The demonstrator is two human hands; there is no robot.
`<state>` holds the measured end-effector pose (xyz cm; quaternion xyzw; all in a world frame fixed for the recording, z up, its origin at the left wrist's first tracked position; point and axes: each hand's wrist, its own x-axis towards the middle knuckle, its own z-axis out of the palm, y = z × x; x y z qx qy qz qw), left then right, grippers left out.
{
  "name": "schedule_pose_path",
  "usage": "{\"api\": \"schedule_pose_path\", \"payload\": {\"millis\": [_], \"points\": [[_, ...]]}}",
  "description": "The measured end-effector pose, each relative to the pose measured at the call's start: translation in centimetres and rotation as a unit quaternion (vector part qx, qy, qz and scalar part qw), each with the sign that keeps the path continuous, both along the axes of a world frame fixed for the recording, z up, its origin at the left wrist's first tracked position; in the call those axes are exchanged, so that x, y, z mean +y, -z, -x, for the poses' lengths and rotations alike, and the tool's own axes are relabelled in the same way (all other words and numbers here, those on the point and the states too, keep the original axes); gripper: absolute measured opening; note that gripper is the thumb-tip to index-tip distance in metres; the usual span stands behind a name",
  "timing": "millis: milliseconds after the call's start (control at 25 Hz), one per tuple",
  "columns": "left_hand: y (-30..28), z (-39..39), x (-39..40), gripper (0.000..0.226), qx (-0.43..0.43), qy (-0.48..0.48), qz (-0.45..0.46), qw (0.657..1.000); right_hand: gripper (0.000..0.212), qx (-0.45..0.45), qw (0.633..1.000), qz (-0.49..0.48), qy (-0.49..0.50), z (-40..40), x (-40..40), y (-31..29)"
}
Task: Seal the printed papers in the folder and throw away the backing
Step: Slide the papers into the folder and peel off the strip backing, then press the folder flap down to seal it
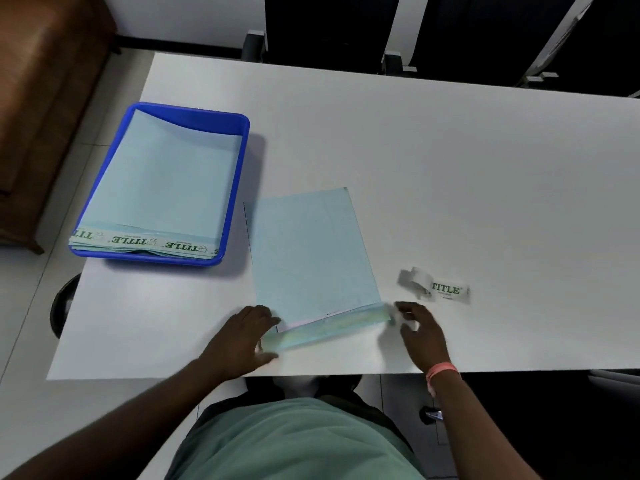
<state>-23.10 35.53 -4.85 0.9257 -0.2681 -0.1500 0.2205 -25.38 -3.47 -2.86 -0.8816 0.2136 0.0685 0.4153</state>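
Folder (311, 258) flap looks peeled but unfolded, your left hand (242, 336) and right hand (420, 332) spread empty beside it, backing (436, 287) on the table (450, 168) still to bin.

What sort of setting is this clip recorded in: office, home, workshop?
Most likely an office or meeting room. A long plain white table has dark chairs along its far side, and a blue tray holds a stack of pale blue envelopes, with one folder being worked on.
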Motion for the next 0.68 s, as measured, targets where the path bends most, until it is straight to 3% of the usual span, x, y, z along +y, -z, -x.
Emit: {"api": "schedule_pose_path", "payload": {"millis": [80, 120, 200, 360, 520, 600, 680], "points": [[0.1, -0.1, -0.1, 0.027, 0.01, -0.102, 0.052, 0.993, 0.028, 0.002, 0.996, 0.028, -0.081, -0.6, 1.1, -0.4], [-0.2, -0.4, -0.2, 0.024, 0.03, -0.161, 0.053, 0.985, 0.019, 0.01, 0.996, 0.023, -0.086, -1.3, 1.5, -0.7], [-0.7, -0.9, -0.6, 0.032, 0.09, -0.266, 0.042, 0.959, 0.008, 0.039, 0.995, 0.034, -0.084, -2.7, 2.1, -0.8], [-1.2, -2.0, -2.1, 0.039, 0.165, -0.389, 0.004, 0.907, 0.039, 0.104, 0.985, 0.115, -0.078, -4.6, 3.0, 0.1], [-1.5, -3.2, -3.9, 0.059, 0.171, -0.475, -0.06, 0.861, 0.038, 0.16, 0.971, 0.171, -0.054, -6.1, 4.6, 0.4], [-1.7, -3.6, -4.9, 0.072, 0.151, -0.505, -0.087, 0.845, 0.027, 0.138, 0.973, 0.181, -0.025, -6.3, 5.4, 0.5], [-1.8, -3.8, -6.2, 0.076, 0.147, -0.527, -0.117, 0.829, 0.012, 0.049, 0.973, 0.22, -0.052, -6.0, 6.6, 0.9]]}}
